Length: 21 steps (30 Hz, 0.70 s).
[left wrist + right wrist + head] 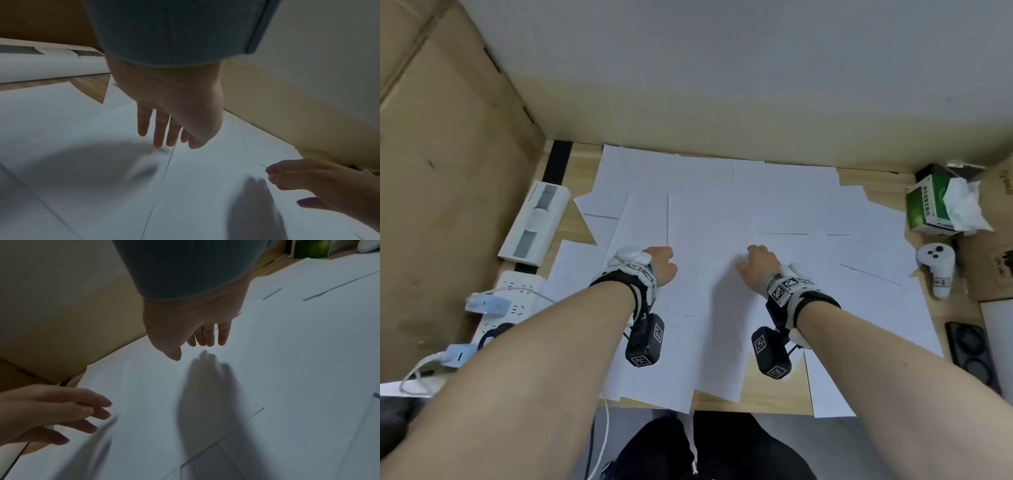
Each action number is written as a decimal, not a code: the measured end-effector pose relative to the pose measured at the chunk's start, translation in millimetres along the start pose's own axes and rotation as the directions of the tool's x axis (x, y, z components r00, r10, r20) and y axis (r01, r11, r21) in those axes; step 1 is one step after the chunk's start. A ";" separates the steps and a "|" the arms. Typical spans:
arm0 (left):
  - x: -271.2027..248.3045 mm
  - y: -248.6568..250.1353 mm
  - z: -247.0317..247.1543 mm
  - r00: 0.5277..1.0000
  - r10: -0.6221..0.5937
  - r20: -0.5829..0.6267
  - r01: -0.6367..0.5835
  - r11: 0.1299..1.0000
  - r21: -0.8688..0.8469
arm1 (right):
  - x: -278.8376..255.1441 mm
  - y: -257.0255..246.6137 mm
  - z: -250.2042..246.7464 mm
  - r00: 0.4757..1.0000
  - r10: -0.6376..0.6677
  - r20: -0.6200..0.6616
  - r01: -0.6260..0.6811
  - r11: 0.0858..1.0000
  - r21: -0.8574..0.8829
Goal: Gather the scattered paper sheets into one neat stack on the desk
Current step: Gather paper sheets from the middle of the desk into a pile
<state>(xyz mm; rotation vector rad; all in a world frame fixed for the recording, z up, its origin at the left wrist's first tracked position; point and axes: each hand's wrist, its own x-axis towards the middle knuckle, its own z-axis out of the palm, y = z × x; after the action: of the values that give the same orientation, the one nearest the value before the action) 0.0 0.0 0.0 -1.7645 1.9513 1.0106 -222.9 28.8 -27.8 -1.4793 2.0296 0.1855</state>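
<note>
My left hand [661, 265] and right hand [758, 265] hover over paper sheets [722, 212], fingers straight, gripping nothing. Risk: careless sweep creases overlapped sheets, pushes some off table [774, 390] edge.

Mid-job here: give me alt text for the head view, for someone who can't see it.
Both hands, left hand and right hand, reach over loose white paper sheets spread overlapping across a wooden desk. A tissue box sits far right, a power strip left.

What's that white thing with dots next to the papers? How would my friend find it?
Start at the wooden desk, at its right side. Below the green tissue box lies a white handheld controller. Three dark buttons on its round head set it apart.
</note>
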 end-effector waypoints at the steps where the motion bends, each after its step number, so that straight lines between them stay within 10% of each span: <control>1: 6.1 2.9 -3.0 1.000 -0.018 0.014 0.018 1.000 0.003 | 8.0 1.8 -4.0 1.000 0.018 -0.008 -0.018 1.000 0.006; 21: 57.5 -6.9 -7.7 0.969 -0.242 0.053 0.241 0.872 -0.426 | 76.3 16.1 -10.6 0.994 0.106 -0.018 -0.096 0.951 0.293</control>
<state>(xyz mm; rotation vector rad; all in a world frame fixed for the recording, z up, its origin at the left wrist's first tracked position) -2.3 -47.2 -34.4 -2.1717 1.5296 1.4260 -255.8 -32.2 -65.0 -1.2042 2.0577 -0.0959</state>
